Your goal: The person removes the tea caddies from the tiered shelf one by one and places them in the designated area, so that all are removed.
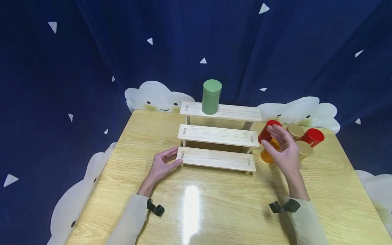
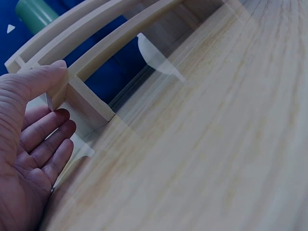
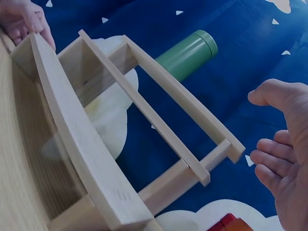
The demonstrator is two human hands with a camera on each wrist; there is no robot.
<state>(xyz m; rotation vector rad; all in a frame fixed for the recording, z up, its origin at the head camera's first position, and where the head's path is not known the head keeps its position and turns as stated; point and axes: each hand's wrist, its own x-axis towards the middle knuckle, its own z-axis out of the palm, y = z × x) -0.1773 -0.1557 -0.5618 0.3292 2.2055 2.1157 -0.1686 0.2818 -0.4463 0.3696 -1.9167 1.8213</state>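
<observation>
A three-tier wooden step shelf (image 1: 218,135) stands on the table. My left hand (image 1: 161,164) holds the left end of its lowest tier. The thumb (image 2: 45,77) lies at the front corner of that tier, with the other fingers around the end below. On the top tier, left of its middle, a green canister (image 1: 211,97) stands upright. My right hand (image 1: 284,149) is raised beyond the shelf's right end and holds nothing; its thumb (image 3: 269,94) stands apart from the fingers. In the head view it partly hides a red canister (image 1: 265,132) and an orange canister (image 1: 267,156).
Right of the shelf, beyond my right hand, are another red canister (image 1: 313,136) and tan canisters (image 1: 304,148), grouped close together on the wooden table (image 1: 226,207). A dark blue curtain (image 1: 171,58) with white triangles and clouds hangs behind the table.
</observation>
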